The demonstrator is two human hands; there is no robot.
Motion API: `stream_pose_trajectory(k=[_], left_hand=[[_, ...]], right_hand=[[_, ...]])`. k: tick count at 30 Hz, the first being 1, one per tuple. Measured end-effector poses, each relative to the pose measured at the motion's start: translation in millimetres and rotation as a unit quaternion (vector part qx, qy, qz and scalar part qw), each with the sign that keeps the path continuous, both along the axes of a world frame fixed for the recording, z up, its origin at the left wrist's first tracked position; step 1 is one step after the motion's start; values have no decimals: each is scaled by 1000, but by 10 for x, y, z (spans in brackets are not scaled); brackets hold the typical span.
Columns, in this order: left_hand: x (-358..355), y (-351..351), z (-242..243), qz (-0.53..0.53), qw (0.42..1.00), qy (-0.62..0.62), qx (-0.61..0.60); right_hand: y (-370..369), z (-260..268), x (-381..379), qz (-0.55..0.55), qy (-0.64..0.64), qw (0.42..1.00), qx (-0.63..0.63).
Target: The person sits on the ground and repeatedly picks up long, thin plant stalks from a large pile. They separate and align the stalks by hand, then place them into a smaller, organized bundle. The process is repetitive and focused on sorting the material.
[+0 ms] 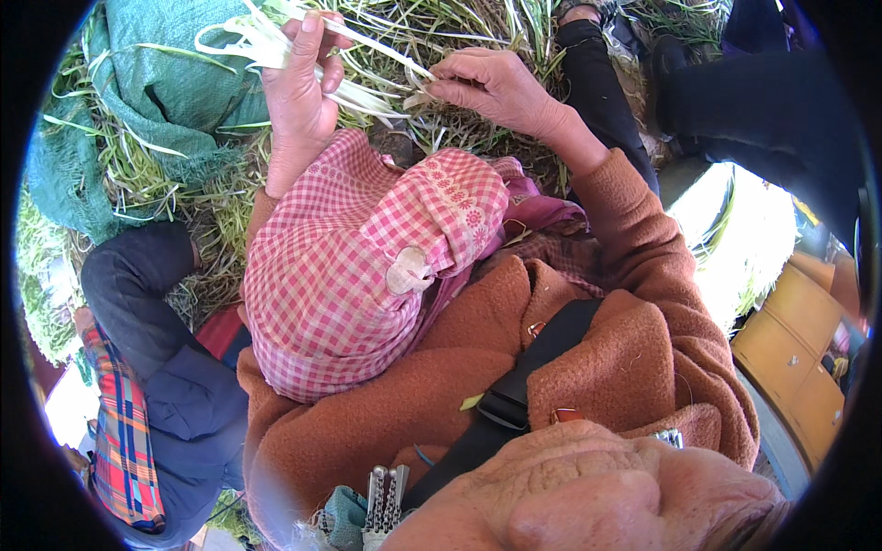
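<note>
My left hand (303,82) holds a bundle of long, pale, chive-like stalks (258,41). The leaf ends fan out to the left, and the white lower ends (365,100) reach right. With thumb and fingertips, my right hand (493,86) pinches the end of one stalk (379,52) that stretches across from the left hand. Dry, papery bits show by these fingertips. Both hands are raised above a pink gingham cloth (324,275) over my knee. Under the hands lies a bed of loose stalks and trimmings (475,141).
A green woven sack (186,69) lies at upper left among more stalks. Another person's dark-clad leg (141,289) is at left, beside a plaid sleeve (124,427). Dark trousers (758,117) of someone else are at upper right. A yellow-brown cabinet (792,351) stands at far right.
</note>
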State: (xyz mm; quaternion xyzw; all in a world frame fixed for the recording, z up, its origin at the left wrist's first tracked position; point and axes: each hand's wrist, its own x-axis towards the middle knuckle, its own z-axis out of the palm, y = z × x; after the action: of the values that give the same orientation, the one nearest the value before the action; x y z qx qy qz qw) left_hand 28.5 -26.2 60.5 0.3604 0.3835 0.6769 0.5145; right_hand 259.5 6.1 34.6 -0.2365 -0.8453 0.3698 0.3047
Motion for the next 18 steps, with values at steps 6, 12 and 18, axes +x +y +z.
stream_pose_trajectory(k=[6, 12, 18], left_hand=[[172, -18, -40, -97, 994, 36, -42], [289, -111, -71, -161, 975, 91, -124], [286, -103, -65, -67, 994, 75, -49]], right_hand=[[28, 40, -76, -25, 2, 1000, 11], [2, 32, -108, -36, -12, 999, 30], [38, 7, -176, -52, 46, 989, 133]])
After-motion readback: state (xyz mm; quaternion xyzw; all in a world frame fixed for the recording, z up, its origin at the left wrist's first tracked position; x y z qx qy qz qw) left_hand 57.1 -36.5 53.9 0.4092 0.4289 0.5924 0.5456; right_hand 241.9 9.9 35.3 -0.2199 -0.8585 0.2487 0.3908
